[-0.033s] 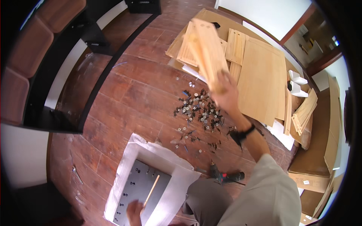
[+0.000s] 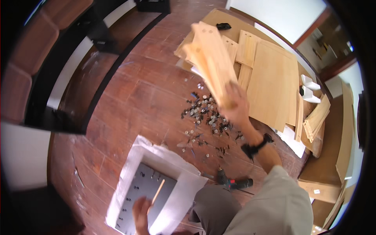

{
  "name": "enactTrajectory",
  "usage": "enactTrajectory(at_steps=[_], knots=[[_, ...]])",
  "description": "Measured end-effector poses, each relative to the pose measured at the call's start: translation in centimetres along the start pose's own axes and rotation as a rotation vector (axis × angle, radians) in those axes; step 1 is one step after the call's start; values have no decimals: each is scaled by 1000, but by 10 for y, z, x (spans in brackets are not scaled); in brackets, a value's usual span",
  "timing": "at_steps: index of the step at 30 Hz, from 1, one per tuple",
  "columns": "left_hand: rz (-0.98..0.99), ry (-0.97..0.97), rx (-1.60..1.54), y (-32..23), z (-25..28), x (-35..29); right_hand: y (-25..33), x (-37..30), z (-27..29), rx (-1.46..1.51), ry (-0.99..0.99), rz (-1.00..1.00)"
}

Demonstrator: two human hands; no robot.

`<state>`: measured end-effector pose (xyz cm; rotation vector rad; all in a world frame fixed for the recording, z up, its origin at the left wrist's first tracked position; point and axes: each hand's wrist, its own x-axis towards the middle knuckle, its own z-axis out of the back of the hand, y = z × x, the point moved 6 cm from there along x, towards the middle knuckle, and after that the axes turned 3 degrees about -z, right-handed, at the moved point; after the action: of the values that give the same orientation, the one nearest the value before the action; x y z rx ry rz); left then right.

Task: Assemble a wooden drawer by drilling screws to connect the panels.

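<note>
My right hand [image 2: 237, 102] grips a stack of pale wooden boards [image 2: 213, 53] by its near end. The stack is tilted and slightly fanned, with round holes near its far end. Below it, a heap of screws and round metal fittings [image 2: 207, 111] is spread over the floor. My left hand [image 2: 141, 210] is closed on a thin pale wooden stick [image 2: 158, 190] above a dark grey panel [image 2: 135, 188]. Black fittings stand along that panel's left and far edges. White foam wrapping [image 2: 180, 188] lies under the panel.
A cordless drill [image 2: 233, 182] lies by my knee. Large wooden panels [image 2: 272, 84] rest on cardboard at the right, with more narrow boards [image 2: 316, 117] beside them. An open cardboard box [image 2: 323, 164] stands far right. Black furniture [image 2: 111, 70] lines the left.
The board stack has shifted slightly left and fanned out a little more, showing more of a black item on the cardboard behind. My left hand has risen slightly with the stick.
</note>
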<state>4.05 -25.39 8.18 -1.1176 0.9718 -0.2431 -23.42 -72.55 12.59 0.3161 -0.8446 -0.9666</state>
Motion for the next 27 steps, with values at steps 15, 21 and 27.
enactTrajectory(at_steps=[15,21,27], knots=[[-226,-129,-616,-16,-80,-43,171,-199,-34,1120,1018,-365],[-208,-55,-285,20,-74,-61,205,-207,-51,1059,1038,-306],[-61,-39,-377,55,-55,-76,163,-176,-18,941,578,-292]])
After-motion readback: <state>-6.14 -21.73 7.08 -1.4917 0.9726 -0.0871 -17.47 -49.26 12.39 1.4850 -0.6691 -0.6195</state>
